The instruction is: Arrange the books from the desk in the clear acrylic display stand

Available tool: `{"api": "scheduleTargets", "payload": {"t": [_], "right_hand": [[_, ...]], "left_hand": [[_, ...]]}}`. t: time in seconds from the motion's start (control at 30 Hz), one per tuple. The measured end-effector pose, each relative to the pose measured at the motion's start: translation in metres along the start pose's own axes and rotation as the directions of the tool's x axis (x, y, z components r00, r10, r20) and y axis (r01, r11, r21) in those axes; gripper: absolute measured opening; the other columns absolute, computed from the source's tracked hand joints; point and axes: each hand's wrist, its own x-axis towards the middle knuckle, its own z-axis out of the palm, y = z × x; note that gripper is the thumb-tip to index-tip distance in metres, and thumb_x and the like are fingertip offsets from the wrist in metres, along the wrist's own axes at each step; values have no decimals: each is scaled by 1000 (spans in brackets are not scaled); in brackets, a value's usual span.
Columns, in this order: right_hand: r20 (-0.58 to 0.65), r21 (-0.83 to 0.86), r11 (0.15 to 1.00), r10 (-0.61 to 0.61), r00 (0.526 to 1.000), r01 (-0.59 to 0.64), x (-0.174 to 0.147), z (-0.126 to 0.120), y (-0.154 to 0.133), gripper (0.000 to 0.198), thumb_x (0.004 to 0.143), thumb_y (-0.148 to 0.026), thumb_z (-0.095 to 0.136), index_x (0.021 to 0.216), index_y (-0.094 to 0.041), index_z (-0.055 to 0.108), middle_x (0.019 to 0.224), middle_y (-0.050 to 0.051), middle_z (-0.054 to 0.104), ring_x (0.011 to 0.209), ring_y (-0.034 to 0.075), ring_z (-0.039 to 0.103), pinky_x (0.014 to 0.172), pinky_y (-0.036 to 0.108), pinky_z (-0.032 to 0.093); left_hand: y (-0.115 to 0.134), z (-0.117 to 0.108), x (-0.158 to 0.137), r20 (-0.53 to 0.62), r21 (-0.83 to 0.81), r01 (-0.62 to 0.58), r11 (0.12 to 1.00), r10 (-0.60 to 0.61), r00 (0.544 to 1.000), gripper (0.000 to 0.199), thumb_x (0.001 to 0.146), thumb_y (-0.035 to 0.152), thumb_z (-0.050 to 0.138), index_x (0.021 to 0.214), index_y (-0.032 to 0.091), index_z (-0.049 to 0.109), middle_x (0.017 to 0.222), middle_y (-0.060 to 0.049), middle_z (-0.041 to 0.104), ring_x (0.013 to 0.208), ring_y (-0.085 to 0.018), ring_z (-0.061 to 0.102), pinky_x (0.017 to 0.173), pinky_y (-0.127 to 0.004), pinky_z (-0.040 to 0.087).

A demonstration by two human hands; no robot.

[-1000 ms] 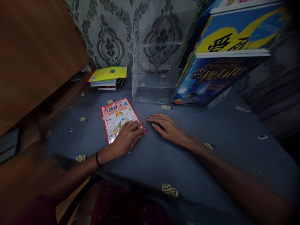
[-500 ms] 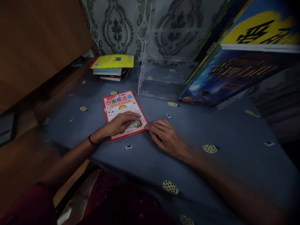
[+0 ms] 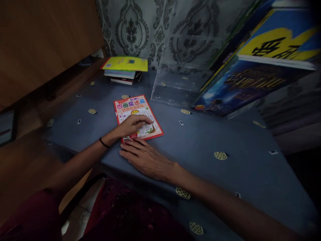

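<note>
A red-bordered picture book (image 3: 147, 108) with colourful Chinese lettering lies closed and flat on the table, its cover facing up. My left hand (image 3: 132, 125) rests across the lower half of the cover, fingers stretched out toward the right edge, and hides part of the drawing. Along the book's near edge, toward its lower left corner, lies my right hand (image 3: 145, 159). Its fingers are extended, with the tips at the edge and the palm over the tablecloth. Neither hand grips the book.
A small stack of books with a yellow one on top (image 3: 125, 63) sits at the back left. A clear acrylic stand (image 3: 160, 83) stands behind the picture book. Large upright books (image 3: 225, 83) lean at the right. The patterned blue-grey tablecloth (image 3: 195, 140) covers the table.
My right hand has moved left, from the book's lower right corner to its near edge by the lower left. My left hand stays on the cover. The view has shifted slightly.
</note>
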Motion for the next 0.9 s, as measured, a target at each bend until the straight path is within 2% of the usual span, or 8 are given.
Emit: {"api": "scheduleTargets", "payload": {"t": [0.13,0.27,0.43,0.57,0.77,0.9], "right_hand": [[-2,48,997,63,998,-63,-8,2,3,40,105,-22,44,143,-17,56,151,9,57,146,22,46,124,49,36],[-140,95,983,170,975,-158,-39,-2,17,38,106,-20,42,139,-19,60,143,10,65,139,21,54,118,48,45],[-326,158,945,325,888,-288,-81,-11,41,37,102,-15,46,134,-21,64,131,11,72,129,23,64,111,49,51],[-382,204,908,417,825,-365,-92,-16,52,36,101,-16,47,129,-25,68,121,9,76,118,23,70,103,48,57],[-392,217,910,413,822,-354,-88,-19,57,35,99,-12,50,122,-24,72,113,9,78,109,24,73,94,46,61],[-378,219,915,400,835,-339,-89,-21,59,36,100,-14,49,126,-25,71,112,9,78,110,24,72,94,45,61]], "left_hand": [[-2,-1,0,6,13,-23,1000,23,1000,27,95,20,51,109,17,74,115,-7,77,108,-17,70,99,-32,52],[-2,-2,1,22,37,-24,999,23,999,28,95,20,51,110,18,74,113,-7,77,106,-16,70,98,-31,52],[-1,-2,2,19,50,-26,998,25,1000,29,94,18,50,108,18,75,110,-6,77,106,-16,70,98,-30,52],[1,-2,1,15,41,-14,999,13,1000,28,94,17,50,107,17,75,110,-7,77,104,-16,70,97,-30,52],[-1,0,1,-4,27,-39,999,39,999,27,96,21,50,109,18,74,112,-8,77,105,-18,71,95,-33,54],[-7,1,4,-51,130,-109,986,116,992,27,96,21,51,112,18,73,119,-10,76,114,-21,70,102,-38,52]]}}
